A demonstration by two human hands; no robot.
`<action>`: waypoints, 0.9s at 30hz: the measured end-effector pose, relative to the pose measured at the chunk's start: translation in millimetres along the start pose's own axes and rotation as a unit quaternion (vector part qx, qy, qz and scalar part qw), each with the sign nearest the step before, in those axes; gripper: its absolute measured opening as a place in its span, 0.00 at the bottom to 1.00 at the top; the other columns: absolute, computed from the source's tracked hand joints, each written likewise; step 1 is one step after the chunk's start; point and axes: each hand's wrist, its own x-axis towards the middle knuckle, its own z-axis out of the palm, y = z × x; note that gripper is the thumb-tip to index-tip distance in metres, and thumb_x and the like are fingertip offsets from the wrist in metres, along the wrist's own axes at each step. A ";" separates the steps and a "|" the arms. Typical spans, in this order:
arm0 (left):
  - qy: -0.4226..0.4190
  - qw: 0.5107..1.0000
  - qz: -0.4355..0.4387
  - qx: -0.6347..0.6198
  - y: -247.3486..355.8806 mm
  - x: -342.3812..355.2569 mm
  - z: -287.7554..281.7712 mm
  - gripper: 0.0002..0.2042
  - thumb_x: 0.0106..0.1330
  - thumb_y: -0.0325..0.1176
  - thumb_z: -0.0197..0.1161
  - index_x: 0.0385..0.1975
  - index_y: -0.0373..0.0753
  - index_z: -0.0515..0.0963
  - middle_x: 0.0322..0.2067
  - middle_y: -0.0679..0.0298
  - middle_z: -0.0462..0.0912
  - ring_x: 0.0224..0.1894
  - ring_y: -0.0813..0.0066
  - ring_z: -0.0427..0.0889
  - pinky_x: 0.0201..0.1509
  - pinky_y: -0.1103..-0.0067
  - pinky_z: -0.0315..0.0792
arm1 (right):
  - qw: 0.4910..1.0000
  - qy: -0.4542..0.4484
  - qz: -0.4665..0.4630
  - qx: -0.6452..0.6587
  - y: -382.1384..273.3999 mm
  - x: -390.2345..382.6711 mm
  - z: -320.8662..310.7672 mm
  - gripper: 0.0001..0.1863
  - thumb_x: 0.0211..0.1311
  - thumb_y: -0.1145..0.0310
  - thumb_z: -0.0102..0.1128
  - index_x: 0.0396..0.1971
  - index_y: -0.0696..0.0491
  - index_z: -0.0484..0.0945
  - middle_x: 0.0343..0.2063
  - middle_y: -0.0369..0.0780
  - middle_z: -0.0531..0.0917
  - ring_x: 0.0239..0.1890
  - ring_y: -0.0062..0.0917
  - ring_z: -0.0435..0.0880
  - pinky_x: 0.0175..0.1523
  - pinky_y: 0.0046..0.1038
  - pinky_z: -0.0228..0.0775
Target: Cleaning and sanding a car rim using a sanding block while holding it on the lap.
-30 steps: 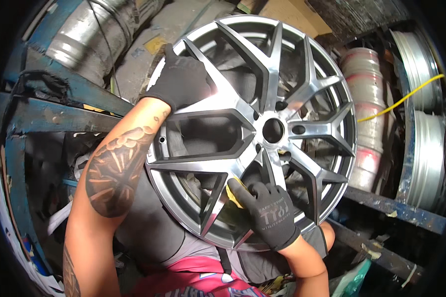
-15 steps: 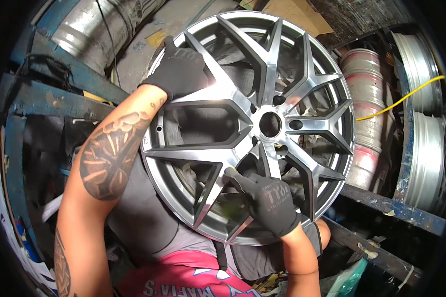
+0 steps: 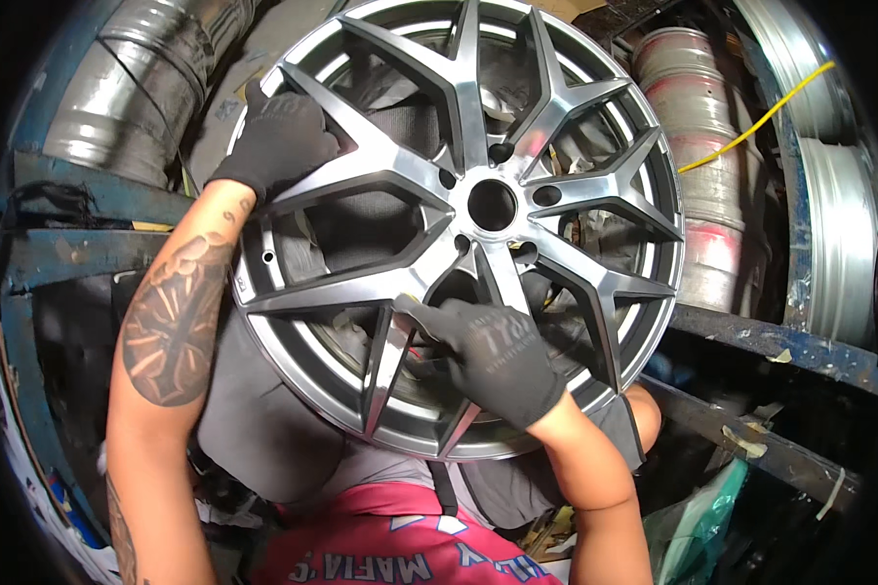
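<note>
Alloy wheel [image 3: 496, 255], silver-faced with dark-sided, forked spokes, seen from above at the centre of the head view. It lay face up above the person's lap, its lower edge overlapping the grey legwear [image 3: 361, 463] and lying near the red-pink shirt [image 3: 380, 536]. The left hand [image 3: 288, 146], in a dark glove, was closed over the upper-left part of the wheel, the thumb along the outer rim and the other fingers bent across a spoke. The right hand [image 3: 498, 356], similarly gloved, reached over the lower spokes with its index finger extended to a fork at the lower left; its remaining fingers were curled. A small yellow piece [image 3: 413, 296] showed at that fingertip, mostly covered, so whether it was pinched or merely pressed down could not be told. To the right stood a column of silver cylindrical pieces [image 3: 707, 166] with red smears, crossed by a yellow cable [image 3: 756, 132], and beyond it bright metal rims [image 3: 844, 234]. A ribbed silver cylinder [image 3: 132, 97] occupied the upper left, beside a blue metal frame [image 3: 78, 195]. A green translucent sheet [image 3: 698, 526] appeared at lower right.
</note>
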 end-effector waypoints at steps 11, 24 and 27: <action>-0.071 0.995 -0.029 0.060 12.9 12.6 -1.2 0.22 0.59 0.48 0.65 0.32 0.31 0.87 0.38 0.42 0.87 0.51 0.48 0.85 0.67 0.59 0.68 | 0.997 -0.029 0.061 -0.048 0.2 -7.6 2.6 0.24 0.59 0.71 0.65 0.58 0.50 0.81 0.28 0.43 0.82 0.34 0.40 0.85 0.41 0.41 0.75; -0.034 0.999 -0.009 -0.018 15.0 2.0 -3.2 0.17 0.58 0.44 0.67 0.31 0.33 0.85 0.39 0.45 0.85 0.50 0.47 0.82 0.59 0.60 0.73 | 0.991 0.037 -0.042 -0.121 7.1 -14.7 -2.0 0.32 0.58 0.69 0.61 0.67 0.49 0.74 0.35 0.41 0.83 0.32 0.36 0.84 0.38 0.39 0.73; 0.001 0.999 -0.015 0.051 5.2 1.7 6.3 0.17 0.57 0.46 0.67 0.29 0.35 0.86 0.39 0.47 0.87 0.51 0.51 0.83 0.65 0.59 0.67 | 0.954 -0.041 -0.014 -0.295 -16.2 -15.4 -10.5 0.31 0.59 0.69 0.59 0.66 0.43 0.76 0.29 0.35 0.78 0.31 0.26 0.82 0.36 0.33 0.69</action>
